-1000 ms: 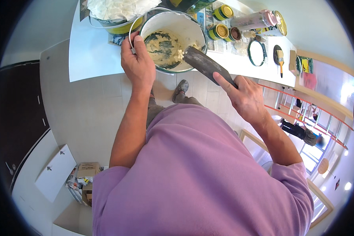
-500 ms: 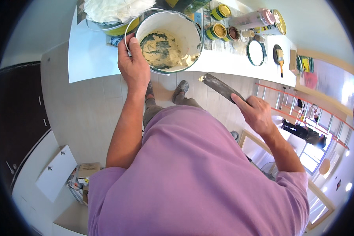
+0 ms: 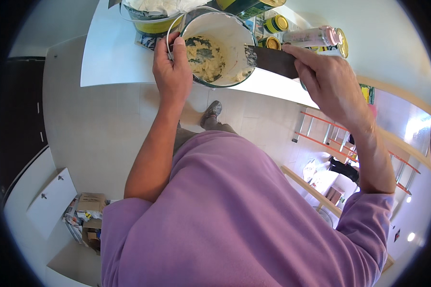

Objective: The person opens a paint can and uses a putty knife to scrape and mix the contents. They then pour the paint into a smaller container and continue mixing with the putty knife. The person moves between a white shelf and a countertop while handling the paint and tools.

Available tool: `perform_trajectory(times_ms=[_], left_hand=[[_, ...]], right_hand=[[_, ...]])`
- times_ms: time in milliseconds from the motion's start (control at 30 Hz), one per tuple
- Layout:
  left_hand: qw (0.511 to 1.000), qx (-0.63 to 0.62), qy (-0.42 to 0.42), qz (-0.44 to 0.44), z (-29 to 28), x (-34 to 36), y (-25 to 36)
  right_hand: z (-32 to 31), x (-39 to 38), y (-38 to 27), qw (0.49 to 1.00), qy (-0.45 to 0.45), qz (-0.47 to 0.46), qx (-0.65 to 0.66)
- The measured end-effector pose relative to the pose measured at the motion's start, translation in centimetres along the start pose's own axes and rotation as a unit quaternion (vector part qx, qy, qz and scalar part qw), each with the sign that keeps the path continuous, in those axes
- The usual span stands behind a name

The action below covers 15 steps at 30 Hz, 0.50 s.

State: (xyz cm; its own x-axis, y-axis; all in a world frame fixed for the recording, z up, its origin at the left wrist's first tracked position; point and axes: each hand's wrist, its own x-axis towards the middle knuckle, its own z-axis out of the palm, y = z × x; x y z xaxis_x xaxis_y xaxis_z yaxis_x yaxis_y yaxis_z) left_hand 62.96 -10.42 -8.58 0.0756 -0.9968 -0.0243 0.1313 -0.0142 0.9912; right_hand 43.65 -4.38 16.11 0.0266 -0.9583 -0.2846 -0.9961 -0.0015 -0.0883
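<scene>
Head view: I see the scraper (image 3: 275, 60), clear of the bucket (image 3: 239, 38) half a second ago, now overlapping its right rim; contact unclear.
Bucket place: near edge of the surface (image 3: 115, 62), pale paste (image 3: 208, 62) inside.
Left hand (image 3: 172, 69): pinching the bucket's left rim.
Right hand (image 3: 331, 79): closed around the scraper.
Change: I judge the paste within reach again.

There's a round white-walled bucket (image 3: 235, 40) rimmed dark green, lumpy pale-yellow paste (image 3: 210, 71), a flat dark blade (image 3: 276, 61) mottled grey, a purple shirt (image 3: 244, 201).

Paste (image 3: 207, 69) in bucket (image 3: 237, 36), bottle (image 3: 307, 37) to right.
</scene>
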Motion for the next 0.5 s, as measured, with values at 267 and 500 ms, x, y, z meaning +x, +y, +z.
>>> perform_trajectory(times_ms=[267,500], left_hand=[[0.998,0.045,-0.005,0.035,-0.3,0.0,-1.1],[0.999,0.024,-0.013,0.046,-0.3,0.0,-1.0]], right_hand=[[-0.5,4.9,-3.1,0.989,-0.142,-0.035,-0.021],[1.1,8.4,-3.7,0.986,-0.064,-0.074,-0.137]])
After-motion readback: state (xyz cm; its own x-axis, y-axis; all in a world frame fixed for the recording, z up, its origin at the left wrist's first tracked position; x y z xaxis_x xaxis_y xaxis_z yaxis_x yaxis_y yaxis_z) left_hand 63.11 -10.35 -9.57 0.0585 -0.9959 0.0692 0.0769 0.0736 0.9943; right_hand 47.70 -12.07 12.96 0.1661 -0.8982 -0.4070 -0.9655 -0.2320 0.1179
